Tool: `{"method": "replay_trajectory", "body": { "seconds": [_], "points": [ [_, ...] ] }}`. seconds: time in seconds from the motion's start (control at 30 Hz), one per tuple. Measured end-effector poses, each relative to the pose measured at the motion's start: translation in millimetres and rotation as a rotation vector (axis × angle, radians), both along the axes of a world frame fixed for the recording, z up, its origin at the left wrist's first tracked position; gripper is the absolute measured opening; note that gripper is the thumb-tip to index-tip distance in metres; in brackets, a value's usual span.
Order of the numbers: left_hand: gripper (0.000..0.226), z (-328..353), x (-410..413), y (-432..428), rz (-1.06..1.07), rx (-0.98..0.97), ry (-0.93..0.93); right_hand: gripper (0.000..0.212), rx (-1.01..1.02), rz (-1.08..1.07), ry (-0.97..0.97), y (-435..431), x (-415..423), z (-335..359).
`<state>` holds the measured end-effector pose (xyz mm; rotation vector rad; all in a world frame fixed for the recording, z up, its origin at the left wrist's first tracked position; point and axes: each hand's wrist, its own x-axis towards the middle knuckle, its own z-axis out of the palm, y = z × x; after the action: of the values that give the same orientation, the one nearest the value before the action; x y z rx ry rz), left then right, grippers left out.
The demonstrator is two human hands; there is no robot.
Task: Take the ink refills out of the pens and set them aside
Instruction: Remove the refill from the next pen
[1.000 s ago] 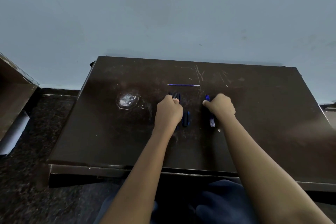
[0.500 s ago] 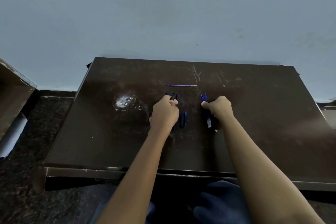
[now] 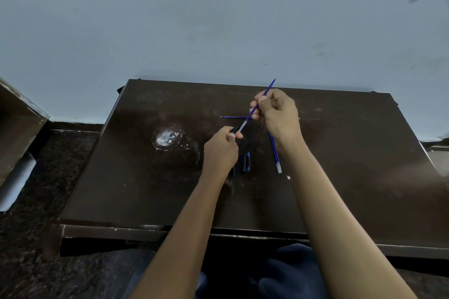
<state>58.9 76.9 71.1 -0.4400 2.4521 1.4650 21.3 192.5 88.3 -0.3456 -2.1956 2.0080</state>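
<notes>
Plainly, from the head view, the right hand [image 3: 279,116] pinches a blue refill [image 3: 267,90] mid-shaft, its lower tip beside the black barrel [image 3: 234,129] gripped by the left hand [image 3: 220,150]. Thin, light, likely bendy: pinch it mid-length and pull straight.

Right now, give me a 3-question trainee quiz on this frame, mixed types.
1. True or false: the right hand pinches a blue refill.
2. How many other refills lie loose on the desk? A) one B) two C) four
3. What does the left hand hold?
Key: 1 true. 2 B: far refill, near refill. 3 a black barrel.
</notes>
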Motion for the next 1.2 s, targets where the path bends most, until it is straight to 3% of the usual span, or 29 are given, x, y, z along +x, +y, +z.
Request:
{"method": "replay_trajectory", "body": {
  "seconds": [0.17, 0.27, 0.57, 0.7, 0.8, 1.0, 1.2],
  "points": [
    [0.03, 0, 0, -3, -0.006, -0.016, 0.031, 0.019, -0.072, -0.144, 0.088, -4, -1, -2],
    [0.028, -2, -1, -4, -0.004, -0.012, 0.055, 0.023, -0.046, -0.098, 0.081, -7, -2, -3],
    [0.026, -1, -1, -5, 0.007, 0.027, 0.105, 0.028, 0.198, 0.237, -0.302, -6, 1, -24],
    [0.027, -1, -1, -6, 0.037, 0.058, 0.121, 0.014, 0.532, 0.216, -0.471, -1, -1, -48],
    [0.028, -1, 0, -5, 0.025, 0.036, 0.103, 0.028, 0.727, 0.274, -0.601, 3, 4, -68],
    [0.029, -2, -1, -4, 0.03, 0.049, 0.094, 0.04, 0.736, 0.231, -0.656, 1, 8, -82],
    [0.029, -4, -1, -4, 0.008, 0.033, 0.079, 0.027, 0.728, 0.275, -0.712, -12, 4, -83]
  ]
}}
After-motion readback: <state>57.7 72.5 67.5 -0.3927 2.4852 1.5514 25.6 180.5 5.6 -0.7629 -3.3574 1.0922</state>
